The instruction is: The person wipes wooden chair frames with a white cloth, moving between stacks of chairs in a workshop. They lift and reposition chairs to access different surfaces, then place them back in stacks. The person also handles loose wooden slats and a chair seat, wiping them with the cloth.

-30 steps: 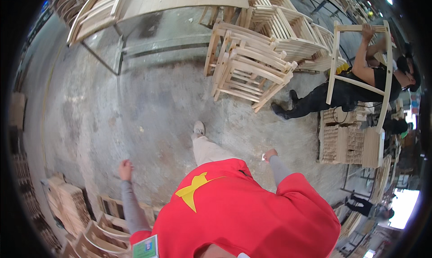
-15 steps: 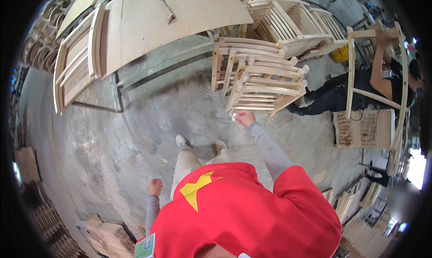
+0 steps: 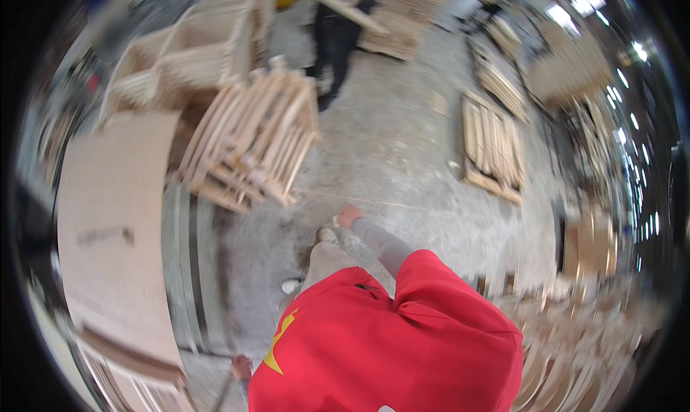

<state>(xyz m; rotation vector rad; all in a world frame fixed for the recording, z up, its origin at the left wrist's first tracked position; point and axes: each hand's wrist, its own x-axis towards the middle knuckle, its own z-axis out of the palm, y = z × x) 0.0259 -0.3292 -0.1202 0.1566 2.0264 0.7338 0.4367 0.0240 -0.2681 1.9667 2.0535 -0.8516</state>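
Note:
My right hand (image 3: pixel 348 216) hangs in front of my body over the floor, its fingers closed on a small white piece (image 3: pixel 336 221), too blurred to name more exactly. Down at the lower left, my left hand (image 3: pixel 241 367) hangs beside my body with its fingers curled; nothing shows in it. Ahead and left of my right hand stands a stack of pale wooden frames (image 3: pixel 248 135) with curved rails. Neither hand touches the stack.
On the left stands a table with a pale board top (image 3: pixel 118 189). More stacked frames (image 3: pixel 205 45) lie behind. A co-worker's dark-clothed legs (image 3: pixel 334 42) show at the top. A slatted wooden stack (image 3: pixel 492 142) sits on the floor at right; curved wooden parts (image 3: pixel 568 347) fill the lower right.
My view has swung to the right, so the table and frame stack now lie further left and the right side of the workshop shows. The white piece remains in my right hand.

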